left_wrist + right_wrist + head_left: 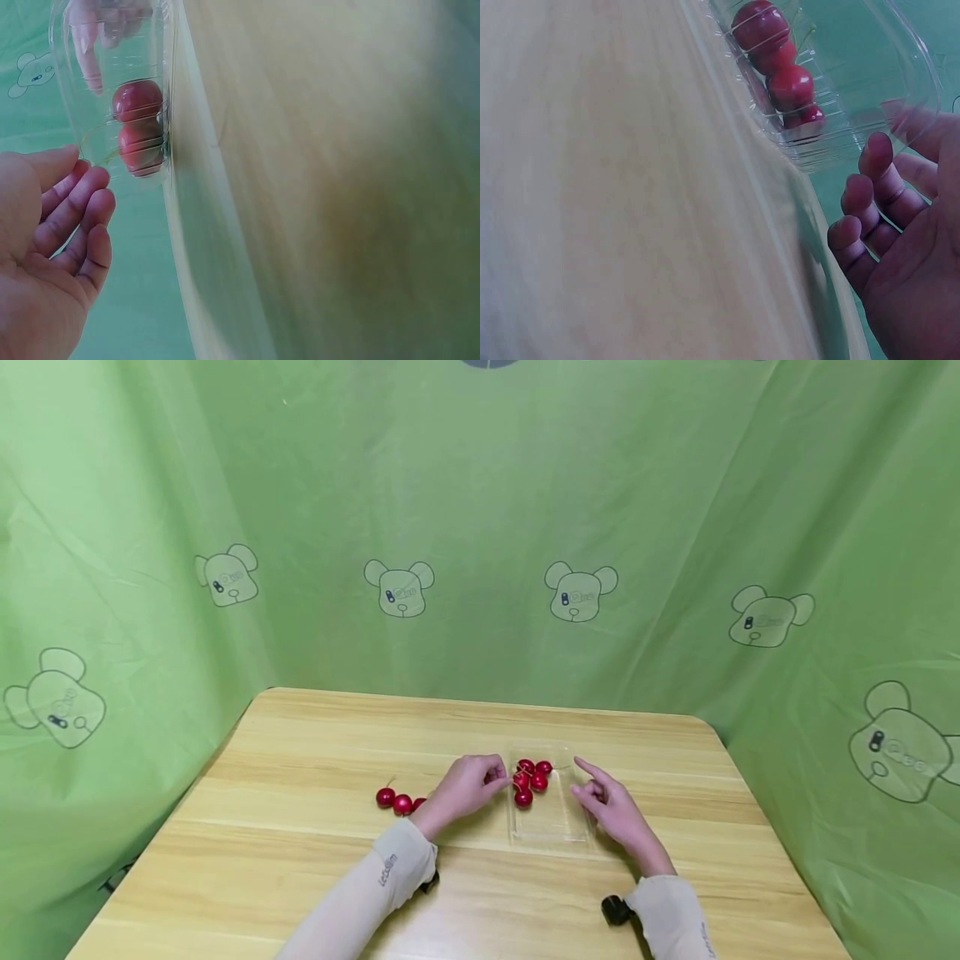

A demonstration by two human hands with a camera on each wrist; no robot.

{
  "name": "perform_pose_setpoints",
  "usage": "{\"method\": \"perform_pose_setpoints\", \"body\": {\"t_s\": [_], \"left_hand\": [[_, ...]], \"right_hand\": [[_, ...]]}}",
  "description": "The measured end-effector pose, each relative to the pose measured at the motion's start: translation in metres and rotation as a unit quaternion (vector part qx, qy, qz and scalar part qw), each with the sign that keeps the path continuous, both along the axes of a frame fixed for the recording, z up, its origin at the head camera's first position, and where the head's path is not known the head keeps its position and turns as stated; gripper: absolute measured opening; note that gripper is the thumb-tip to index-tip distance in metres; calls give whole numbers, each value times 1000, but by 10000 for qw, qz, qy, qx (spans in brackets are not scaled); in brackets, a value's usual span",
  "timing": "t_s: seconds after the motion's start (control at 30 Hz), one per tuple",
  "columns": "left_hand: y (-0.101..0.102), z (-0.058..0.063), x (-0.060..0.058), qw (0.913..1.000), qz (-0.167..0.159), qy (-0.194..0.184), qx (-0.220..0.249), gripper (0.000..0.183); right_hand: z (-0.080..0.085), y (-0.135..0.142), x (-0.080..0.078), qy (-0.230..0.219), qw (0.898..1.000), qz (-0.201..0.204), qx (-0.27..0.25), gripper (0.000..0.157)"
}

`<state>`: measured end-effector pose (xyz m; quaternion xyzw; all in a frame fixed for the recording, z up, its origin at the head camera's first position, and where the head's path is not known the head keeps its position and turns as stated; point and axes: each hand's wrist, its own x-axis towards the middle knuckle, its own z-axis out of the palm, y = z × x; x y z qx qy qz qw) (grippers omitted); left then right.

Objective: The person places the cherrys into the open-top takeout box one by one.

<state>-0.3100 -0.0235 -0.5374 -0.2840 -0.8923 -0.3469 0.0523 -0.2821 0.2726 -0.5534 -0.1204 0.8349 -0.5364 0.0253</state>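
A clear plastic box [551, 837] lies on the table with several red cherries [538, 782] bunched at its left side. My left hand [474, 783] is at the box's left rim, thumb and index fingertips together at a thin green cherry stem [111, 157]. Through the wall in the left wrist view, two cherries [137, 100] show, one above the other. My right hand [611, 806] stays beside the right wall, index finger extended and the others loosely bent. In the right wrist view its fingertips [876, 154] are right at the clear plastic, and nothing is in the palm.
A few loose cherries [402, 804] lie on the wooden table [315, 735] left of the box, partly hidden by my left wrist. Green curtain [480, 652] with printed bear faces hangs round the table's back and sides. Black wrist cameras [617, 910] sit beneath the sleeves.
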Motion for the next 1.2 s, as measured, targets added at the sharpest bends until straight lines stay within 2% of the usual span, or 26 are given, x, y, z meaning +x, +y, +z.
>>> {"method": "perform_pose_setpoints", "body": {"t_s": [0.2, 0.4, 0.6, 0.8, 1.0, 1.2], "left_hand": [[0, 2, 1, 10000, -35, 18, -79, 13], [-1, 5, 3, 9998, -26, -118, -145, 13], [-5, 8, 3, 9992, -50, -389, -26, 13], [-11, 10, 3, 9991, 29, -418, 31, 11], [-24, 15, 6, 9992, 49, -400, 33, 11], [-49, 21, 7, 9995, 151, -266, 43, 10]], "right_hand": [[-1, 0, 0, 23, 10000, 15, 4, 60], [-1, 0, 0, 81, 10000, 29, 25, 60], [-1, -1, 0, 51, 10000, -11, 58, 59], [0, 0, 0, 50, 10000, -12, 64, 61], [0, 0, 0, 45, 10000, -16, 49, 59], [1, 1, 1, 26, 10000, 23, -1, 61]]}}
